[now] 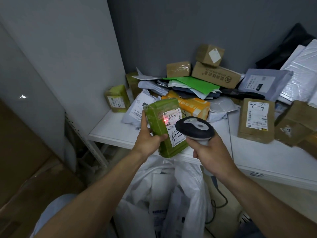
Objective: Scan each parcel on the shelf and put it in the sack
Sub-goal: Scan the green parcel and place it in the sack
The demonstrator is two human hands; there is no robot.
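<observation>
Right now the green tape-wrapped rectangular parcel (157,114) sits tilted in your left hand (148,140), over the front edge of the white shelf (111,133) and above the white plastic sack (188,186). Your left fingers wrap its side, with the thumb pressed on the front; glossy tape could let it slip. The red scan dot lands at the left margin of the white label (173,121), so the read may miss. Your right hand (212,152) curls round the black-and-grey handheld scanner (195,128); its dark cable (221,198) hangs beside the sack and could snag.
</observation>
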